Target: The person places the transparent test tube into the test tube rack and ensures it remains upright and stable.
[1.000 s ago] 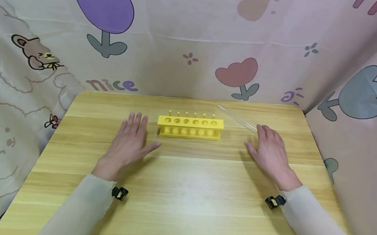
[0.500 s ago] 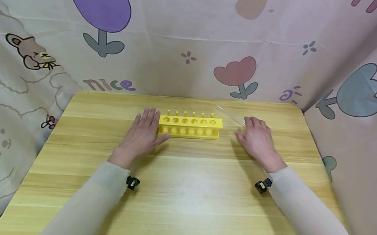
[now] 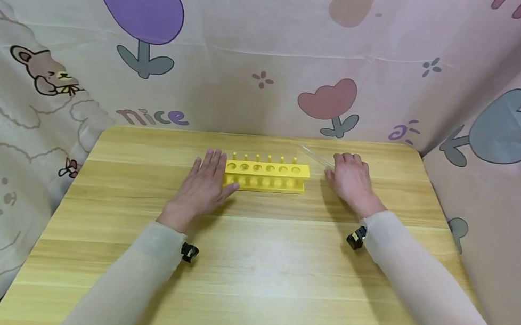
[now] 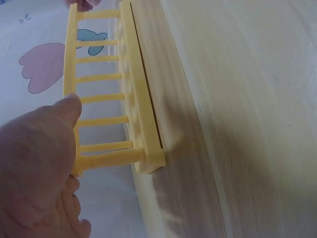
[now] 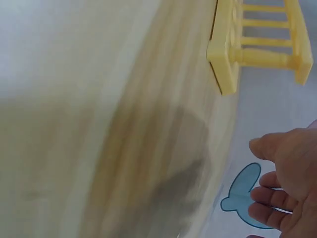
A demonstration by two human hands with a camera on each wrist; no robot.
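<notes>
The left grip (image 3: 202, 185) is spreading straight fingers and thumb at the left end of the yellow rack (image 3: 266, 173). The right grip (image 3: 351, 179), fingers loosely bent, is covering the transparent rod's (image 3: 317, 156) near end. The rack is standing on the table (image 3: 267, 270).

"What keeps the yellow rack (image 3: 263, 170) from showing whole?"
"In the head view, the left hand (image 3: 202, 185) covers its left end. The right wrist view cuts it off at the top."
"And the clear, slender piece (image 3: 317, 156)?"
"Its near end is lost behind the right hand (image 3: 351, 179). Whether it's one piece or several, or whether that hand touches it, I can't tell."
"Are the hands cropped too?"
"Yes, by the outer edge of each wrist view."
"The sleeves (image 3: 129, 276) and counter (image 3: 264, 302)?"
"Cut by the head view's bottom edge."
"Those black wrist devices (image 3: 189, 252)?"
"Too small to make out."
</notes>
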